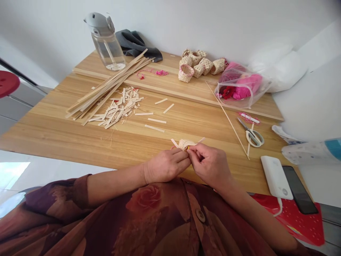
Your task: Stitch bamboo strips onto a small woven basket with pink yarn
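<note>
Woven piece (184,144) just beyond knuckles, pinched by left hand (165,166) and right hand (211,164).

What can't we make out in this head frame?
Head view throughout.
1. Woven piece: mostly hidden by the left hand and right hand; shape unclear.
2. Yellow speck at the fingertips: too small to identify.
3. Bag: pink and red contents blurred by the plastic.
4. Stool: cut off by the left edge.
5. Patterned object: cut off by the right edge.
</note>
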A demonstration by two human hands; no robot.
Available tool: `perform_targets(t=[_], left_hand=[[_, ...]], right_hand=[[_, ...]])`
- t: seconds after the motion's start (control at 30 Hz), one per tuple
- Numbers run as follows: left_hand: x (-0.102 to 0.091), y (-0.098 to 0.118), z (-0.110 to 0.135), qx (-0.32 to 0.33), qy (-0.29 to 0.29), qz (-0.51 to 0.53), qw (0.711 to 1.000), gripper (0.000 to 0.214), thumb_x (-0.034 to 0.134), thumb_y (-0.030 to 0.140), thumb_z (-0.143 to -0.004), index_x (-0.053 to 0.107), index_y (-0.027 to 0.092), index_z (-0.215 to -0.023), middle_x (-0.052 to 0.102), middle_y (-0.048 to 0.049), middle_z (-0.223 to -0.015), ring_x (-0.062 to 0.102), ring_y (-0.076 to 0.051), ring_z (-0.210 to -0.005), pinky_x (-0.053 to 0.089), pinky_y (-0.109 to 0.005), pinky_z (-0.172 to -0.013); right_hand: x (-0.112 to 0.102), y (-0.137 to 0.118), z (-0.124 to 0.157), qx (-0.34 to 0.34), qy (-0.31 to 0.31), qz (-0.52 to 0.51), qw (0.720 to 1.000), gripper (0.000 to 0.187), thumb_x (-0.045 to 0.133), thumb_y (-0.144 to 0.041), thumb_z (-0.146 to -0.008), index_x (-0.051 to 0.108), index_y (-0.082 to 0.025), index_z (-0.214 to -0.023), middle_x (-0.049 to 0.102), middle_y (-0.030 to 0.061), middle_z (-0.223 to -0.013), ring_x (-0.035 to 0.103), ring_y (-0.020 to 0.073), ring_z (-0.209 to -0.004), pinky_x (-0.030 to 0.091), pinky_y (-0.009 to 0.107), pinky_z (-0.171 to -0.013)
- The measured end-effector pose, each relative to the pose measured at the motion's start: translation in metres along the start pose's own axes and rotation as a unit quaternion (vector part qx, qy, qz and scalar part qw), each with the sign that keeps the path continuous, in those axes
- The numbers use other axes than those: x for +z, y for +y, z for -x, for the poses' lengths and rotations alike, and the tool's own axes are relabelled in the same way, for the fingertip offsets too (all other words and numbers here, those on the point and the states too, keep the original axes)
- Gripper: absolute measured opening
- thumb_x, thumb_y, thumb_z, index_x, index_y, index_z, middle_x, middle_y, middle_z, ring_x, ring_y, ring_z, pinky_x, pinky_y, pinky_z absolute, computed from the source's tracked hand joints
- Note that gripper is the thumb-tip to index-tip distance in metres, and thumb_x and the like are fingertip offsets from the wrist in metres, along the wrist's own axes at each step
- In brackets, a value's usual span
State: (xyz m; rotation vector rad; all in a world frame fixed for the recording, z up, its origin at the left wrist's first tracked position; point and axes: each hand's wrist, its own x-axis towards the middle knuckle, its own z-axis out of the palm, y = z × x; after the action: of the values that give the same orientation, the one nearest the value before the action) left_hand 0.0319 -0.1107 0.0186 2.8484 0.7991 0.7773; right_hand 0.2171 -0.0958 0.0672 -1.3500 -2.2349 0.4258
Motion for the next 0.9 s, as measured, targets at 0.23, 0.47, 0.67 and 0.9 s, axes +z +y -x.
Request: perform_targets(t=[0.23, 0.47, 0.67, 0.9], left_hand=[[-0.01, -0.003, -0.004, -0.108, 0.022, 0.161, 0.981, 0.017, 0.053, 0.02, -0.099, 0.068, 0.014, -0.096, 0.071, -0.0069, -0.092, 0.064, -0.014, -0.082, 0.05, -0.024, -0.076], [-0.032, -0.02, -0.013, -0.336, -0.054, 0.464, 0.818, 0.011, 0.071, 0.022, -0.081, 0.073, 0.012, -0.083, 0.067, 0.001, -0.067, 0.051, -0.006, -0.054, 0.038, -0.017, -0.051], [-0.034, -0.03, -0.009, -0.361, -0.101, 0.573, 0.729, 0.022, 0.077, 0.029, -0.077, 0.075, 0.008, -0.087, 0.072, -0.0056, -0.075, 0.059, -0.01, -0.063, 0.046, -0.021, -0.058], [-0.035, -0.039, -0.006, -0.38, -0.076, 0.574, 0.721, 0.022, 0.08, 0.03, -0.075, 0.075, 0.009, -0.083, 0.066, -0.0014, -0.067, 0.053, -0.008, -0.057, 0.039, -0.019, -0.055]], right_hand=[[-0.022, 0.004, -0.036, 0.071, 0.062, -0.25, 0.964, 0.02, 0.067, -0.04, -0.09, 0.066, -0.021, -0.087, 0.061, -0.001, -0.065, 0.055, 0.0116, -0.055, 0.042, 0.024, -0.05], [-0.028, 0.017, -0.056, 0.136, -0.128, -0.474, 0.861, 0.036, 0.055, -0.061, -0.093, 0.043, -0.027, -0.095, 0.051, -0.0088, -0.06, 0.05, 0.01, -0.044, 0.036, 0.02, -0.041], [-0.025, 0.03, -0.068, -0.086, -0.115, -0.149, 0.978, 0.041, 0.045, -0.058, -0.099, 0.06, -0.022, -0.085, 0.057, -0.0006, -0.071, 0.047, 0.012, -0.062, 0.04, 0.027, -0.063], [-0.014, 0.063, -0.082, -0.201, -0.179, 0.036, 0.962, 0.067, 0.045, -0.081, -0.086, 0.06, -0.021, -0.059, 0.048, 0.0023, -0.064, 0.044, 0.0167, -0.068, 0.033, 0.031, -0.067]])
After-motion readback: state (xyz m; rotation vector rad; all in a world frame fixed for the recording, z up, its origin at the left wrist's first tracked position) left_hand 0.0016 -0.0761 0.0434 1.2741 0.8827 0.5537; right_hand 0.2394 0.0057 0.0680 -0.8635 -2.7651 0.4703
